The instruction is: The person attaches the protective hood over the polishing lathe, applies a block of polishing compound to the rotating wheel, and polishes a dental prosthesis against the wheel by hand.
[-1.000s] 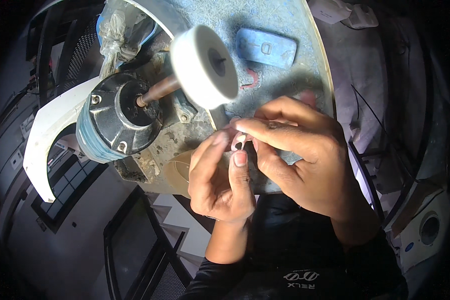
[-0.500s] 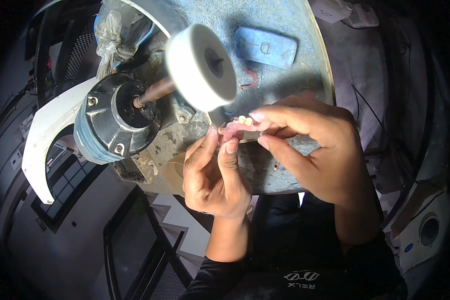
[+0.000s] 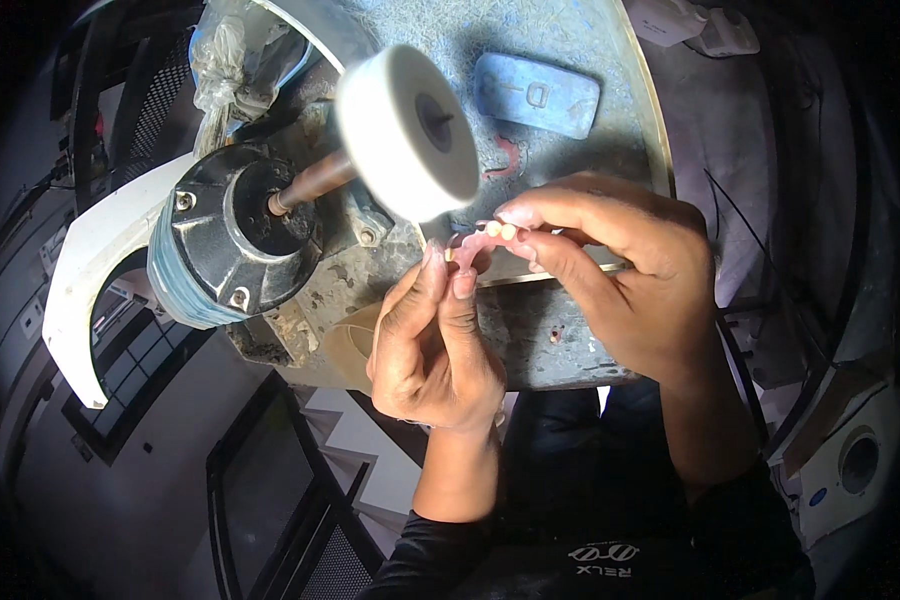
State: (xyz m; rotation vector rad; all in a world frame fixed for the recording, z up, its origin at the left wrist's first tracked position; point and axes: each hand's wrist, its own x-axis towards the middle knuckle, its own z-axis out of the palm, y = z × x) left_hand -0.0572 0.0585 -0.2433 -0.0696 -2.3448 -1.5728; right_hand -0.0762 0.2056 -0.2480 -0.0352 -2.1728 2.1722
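A pink partial denture (image 3: pixel 475 247) with a few cream teeth is held up between both hands, over the bench's near edge. My left hand (image 3: pixel 435 350) pinches its left end between thumb and fingertips. The other end sits between the thumb and forefinger of my right hand (image 3: pixel 630 260), beside two of the teeth. Just beyond and to the left is a white polishing wheel (image 3: pixel 385 140), mounted on the shaft of a motor (image 3: pixel 245 230); the denture is apart from it. A second pink curved piece (image 3: pixel 505 157) lies on the bench behind my fingers.
Behind the hands, a blue rectangular block (image 3: pixel 536 95) rests on the dusty blue bench top (image 3: pixel 450 30). Knotted clear plastic bags (image 3: pixel 220 75) hang at the back left. A curved white guard (image 3: pixel 75 290) stands left of the motor. White containers (image 3: pixel 695 25) are at the far right.
My right thumb has closed in onto the denture's right end, where before it was slightly apart. The denture has tilted and shifted a little to the right.
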